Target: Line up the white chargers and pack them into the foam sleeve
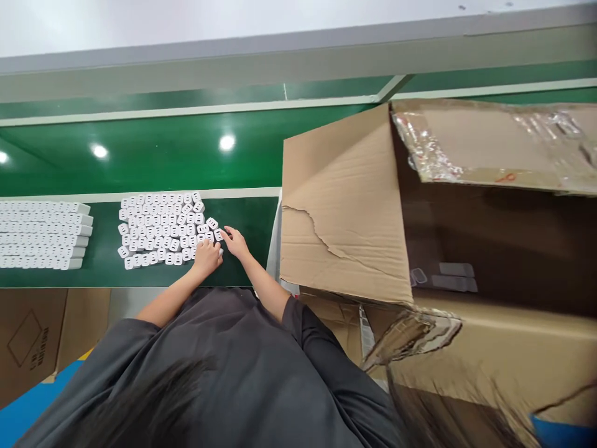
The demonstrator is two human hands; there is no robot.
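Many small white plastic pieces (161, 221), with rounded corners and dark slots on top, stand in uneven rows on the green table. My left hand (208, 256) is at the right front of this group, its fingers bent down around a white piece whose end shows by the fingertips. To its right, my right hand (237, 242) has its fingers apart. Its fingertips touch the side of a white piece (218, 234) at the group's right edge. One more piece (211, 223) sits tilted just behind it.
Neatly stacked rows of white pieces (41, 236) lie at the left. A large open cardboard box (345, 205) stands close on the right, flap toward me, with a few pale pieces (454, 277) inside. Another carton (32, 336) is below left. A white shelf (233, 50) spans overhead.
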